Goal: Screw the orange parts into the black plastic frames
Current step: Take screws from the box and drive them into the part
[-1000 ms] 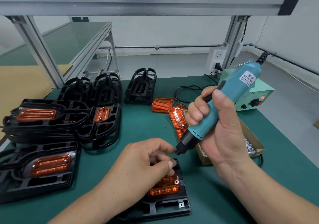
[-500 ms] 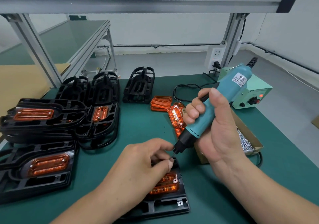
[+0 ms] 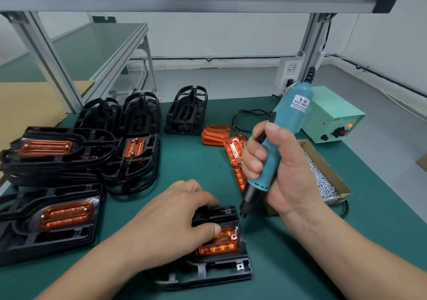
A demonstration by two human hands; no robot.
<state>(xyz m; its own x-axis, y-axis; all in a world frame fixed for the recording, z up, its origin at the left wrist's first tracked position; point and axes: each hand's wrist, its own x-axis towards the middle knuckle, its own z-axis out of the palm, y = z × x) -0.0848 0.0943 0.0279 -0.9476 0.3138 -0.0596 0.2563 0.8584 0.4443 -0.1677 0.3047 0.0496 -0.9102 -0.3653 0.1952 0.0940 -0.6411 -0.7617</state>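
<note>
while the right hand [image 3: 286, 174] is gripping the electric screwdriver [image 3: 280, 142], bit at a screw hole of the orange part [image 3: 219, 245], the left hand [image 3: 171, 221] is pressing open-fingered on the black frame [image 3: 208, 274] nearest the person. finished frames [image 3: 23, 242] are lying left; loose orange parts [image 3: 216, 135] and empty frames [image 3: 186, 112] are waiting. the left hand is hiding the part's other end.

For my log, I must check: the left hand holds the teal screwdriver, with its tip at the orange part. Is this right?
No: the head view shows the right hand holding the teal screwdriver, tip at the orange part. The left hand presses on the black frame.
</note>
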